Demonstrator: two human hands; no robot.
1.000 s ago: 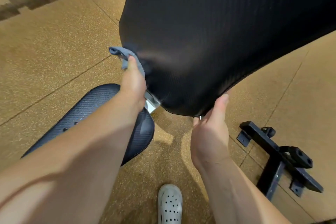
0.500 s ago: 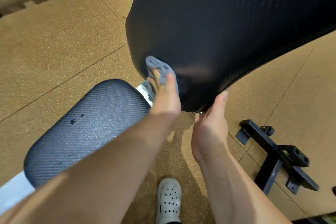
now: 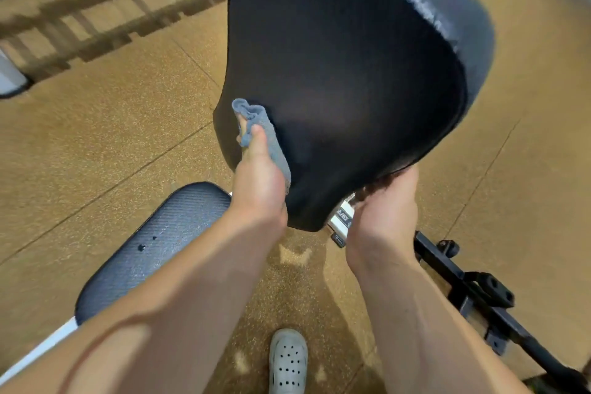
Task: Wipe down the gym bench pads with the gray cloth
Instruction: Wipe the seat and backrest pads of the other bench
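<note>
Tan speckled rubber floor [image 3: 96, 144], laid in tiles with thin seams. A black bench base frame [image 3: 473, 291] stands on it. A grey perforated clog [image 3: 287, 361] rests on the floor, left of the frame.

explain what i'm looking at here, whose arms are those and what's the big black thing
There is no machine here: a person wears a camera on the head, looking forward and down, so the two arms are the person's own. This is the only view. The big black thing is the raised back pad of a gym bench. The left hand holds a gray cloth against its lower left part to wipe it. The right hand grips the pad's bottom edge. Lower left lies the flat seat pad, with two small dark spots on it. On the speckled brown floor you see the person's shoe and the bench's black metal frame.
</note>
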